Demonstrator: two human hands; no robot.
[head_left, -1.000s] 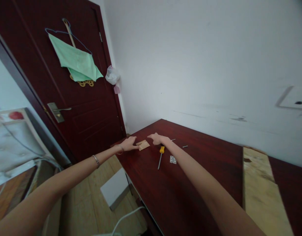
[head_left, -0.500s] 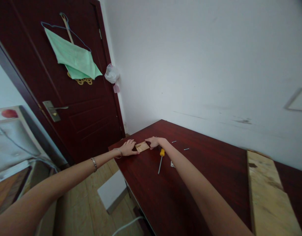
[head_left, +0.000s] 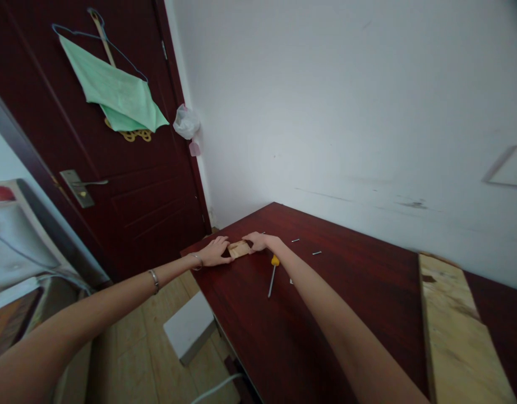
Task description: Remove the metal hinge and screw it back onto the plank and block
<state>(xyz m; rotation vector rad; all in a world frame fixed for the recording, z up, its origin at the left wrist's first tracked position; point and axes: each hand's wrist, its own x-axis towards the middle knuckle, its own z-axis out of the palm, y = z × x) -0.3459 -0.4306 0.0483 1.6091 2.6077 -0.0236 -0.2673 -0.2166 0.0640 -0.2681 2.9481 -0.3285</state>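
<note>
At the far left part of the dark red worktop (head_left: 258, 320), a small, flat piece of wood (head_left: 239, 250) lies between both hands, pale yellow-tan and roughly rectangular, with a darker brownish streak along its far side; finer marks are too small to make out. Thumb and fingers of the left hand (head_left: 216, 252) grasp its left end, while those of the right hand (head_left: 256, 242) curve around its right end. Just nearer than the right wrist lies a yellow-handled screwdriver (head_left: 272, 278), with two screws (head_left: 317, 253) farther right.

No legible text, label, brand, number or sign on any surface in the head view.
</note>
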